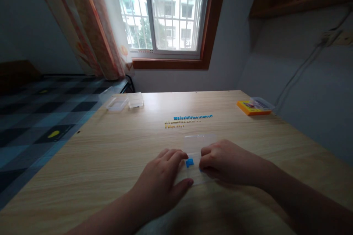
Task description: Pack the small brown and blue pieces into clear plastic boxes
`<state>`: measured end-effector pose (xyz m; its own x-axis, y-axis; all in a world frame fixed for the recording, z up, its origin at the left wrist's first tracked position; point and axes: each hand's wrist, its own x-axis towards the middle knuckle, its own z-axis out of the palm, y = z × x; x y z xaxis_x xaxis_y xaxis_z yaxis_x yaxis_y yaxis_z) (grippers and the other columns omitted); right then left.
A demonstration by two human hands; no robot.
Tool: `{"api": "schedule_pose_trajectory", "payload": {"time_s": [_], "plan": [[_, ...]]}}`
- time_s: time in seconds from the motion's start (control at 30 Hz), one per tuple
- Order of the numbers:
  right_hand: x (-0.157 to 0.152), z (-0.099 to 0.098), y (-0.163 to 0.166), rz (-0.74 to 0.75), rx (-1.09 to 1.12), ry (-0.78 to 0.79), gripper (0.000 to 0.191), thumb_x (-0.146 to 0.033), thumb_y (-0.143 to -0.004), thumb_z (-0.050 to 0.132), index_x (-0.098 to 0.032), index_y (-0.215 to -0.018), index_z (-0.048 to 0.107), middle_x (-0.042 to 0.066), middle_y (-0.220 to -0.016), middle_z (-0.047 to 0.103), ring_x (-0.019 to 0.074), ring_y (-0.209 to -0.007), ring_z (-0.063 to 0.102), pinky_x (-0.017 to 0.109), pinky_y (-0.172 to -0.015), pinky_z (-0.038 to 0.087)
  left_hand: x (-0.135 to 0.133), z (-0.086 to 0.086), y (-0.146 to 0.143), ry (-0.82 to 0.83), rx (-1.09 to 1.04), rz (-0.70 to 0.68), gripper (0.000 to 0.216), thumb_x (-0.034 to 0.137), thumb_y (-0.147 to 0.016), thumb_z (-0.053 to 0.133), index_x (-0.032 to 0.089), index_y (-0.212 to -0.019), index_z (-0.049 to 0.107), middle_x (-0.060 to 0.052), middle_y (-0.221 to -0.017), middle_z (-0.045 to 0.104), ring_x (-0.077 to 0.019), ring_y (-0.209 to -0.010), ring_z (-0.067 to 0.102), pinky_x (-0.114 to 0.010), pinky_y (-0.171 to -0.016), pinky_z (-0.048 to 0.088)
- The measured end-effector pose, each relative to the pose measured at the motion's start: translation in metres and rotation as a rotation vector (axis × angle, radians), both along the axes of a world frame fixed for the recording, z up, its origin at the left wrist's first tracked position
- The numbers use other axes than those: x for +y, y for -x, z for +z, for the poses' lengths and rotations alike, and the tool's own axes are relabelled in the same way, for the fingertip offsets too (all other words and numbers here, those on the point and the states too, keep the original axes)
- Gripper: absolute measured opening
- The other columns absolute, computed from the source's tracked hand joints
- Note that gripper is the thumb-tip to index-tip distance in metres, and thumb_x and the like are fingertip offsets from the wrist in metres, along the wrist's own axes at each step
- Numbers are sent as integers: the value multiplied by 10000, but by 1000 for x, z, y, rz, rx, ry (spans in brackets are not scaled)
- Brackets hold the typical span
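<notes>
A small blue building-block piece (189, 162) lies over a clear plastic box or lid (197, 142) in front of me. Beside it, on the left, my left hand (165, 176) is open, its fingers bent and its thumb apart; the index fingertip is close to the blue piece, and I cannot tell whether they touch. My right hand (224, 161) is closed in a pinch to the right of the piece. A bit of blue block (200, 170) shows at its fingertips, mostly hidden by the fingers.
Beyond the hands lie rows of tiny blue pieces (193, 118) and yellow pieces (169, 126). Clear plastic boxes (117, 104) stand at the table's far left. An orange-yellow box (253, 108) with a clear container (261, 103) sits at the far right edge.
</notes>
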<state>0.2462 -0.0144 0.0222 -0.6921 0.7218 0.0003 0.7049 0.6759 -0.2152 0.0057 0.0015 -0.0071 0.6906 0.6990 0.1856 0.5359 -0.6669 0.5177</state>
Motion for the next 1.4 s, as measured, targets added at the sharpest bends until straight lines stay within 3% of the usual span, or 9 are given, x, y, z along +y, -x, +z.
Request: {"api": "schedule_pose_trajectory", "payload": {"time_s": [0.37, 1.4], "plan": [[1, -2, 4, -84, -44, -114, 139, -120, -824, 589, -221, -784, 678, -23, -774, 666, 106, -596, 539, 275, -547, 247, -1, -2, 1, 24, -2, 31, 378, 278, -802, 647, 216, -1170, 588, -66, -1094, 676, -264, -1058, 605, -436, -916, 497], [-3, -4, 8, -131, -45, -78, 194, -129, -841, 566, -216, -766, 722, -18, -731, 668, 87, -556, 531, 270, -535, 251, 0, -1, 0, 24, 2, 31, 405, 305, -795, 661, 217, -1186, 605, -69, -1099, 690, -267, -1063, 609, -435, -927, 504]]}}
